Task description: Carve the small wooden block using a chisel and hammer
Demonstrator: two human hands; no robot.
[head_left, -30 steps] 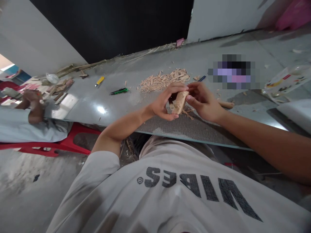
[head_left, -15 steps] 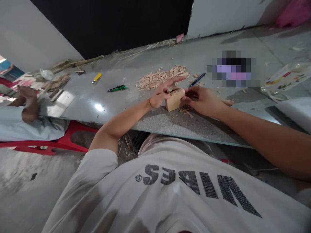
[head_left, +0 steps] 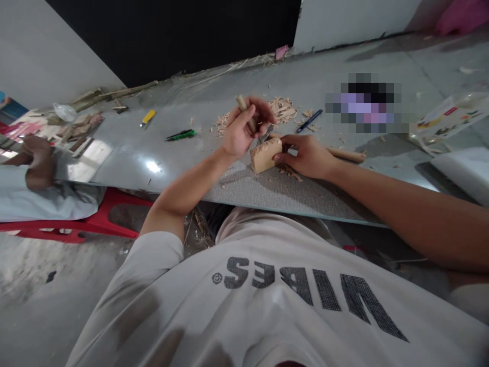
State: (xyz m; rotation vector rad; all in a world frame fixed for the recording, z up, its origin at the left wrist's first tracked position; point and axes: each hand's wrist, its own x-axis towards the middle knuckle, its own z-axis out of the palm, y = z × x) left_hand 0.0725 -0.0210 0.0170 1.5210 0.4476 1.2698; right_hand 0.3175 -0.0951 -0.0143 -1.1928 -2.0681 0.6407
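Block set low, carving tool swung up beside it

The wooden block (head_left: 266, 156) is at the middle of the frame, over the grey textured mat (head_left: 239, 187). A second ago both hands cradled it, tipped up; now only the right hand (head_left: 310, 156) has it, its thumb and fingers pinching the right end. The left hand (head_left: 240, 134) has come away from the block and lifted a carving tool (head_left: 242, 105), thumb and fingers wrapped around the handle. The blade hangs by the block's upper edge; whether it touches, I cannot tell. As I judge it, this leaves the top edge exposed for cutting, with the right hand steadying the piece.

The block is pale tan, its near face flat and smooth, its upper edge rough and chipped. Loose scraps lie beneath the right hand, and a pile of shavings (head_left: 284, 109) sits behind the left one. Right of centre lie a round stick (head_left: 347, 154) and a blue cutter (head_left: 309, 121); toward the left, a green cutter (head_left: 181, 135) and a yellow cutter (head_left: 147, 118).
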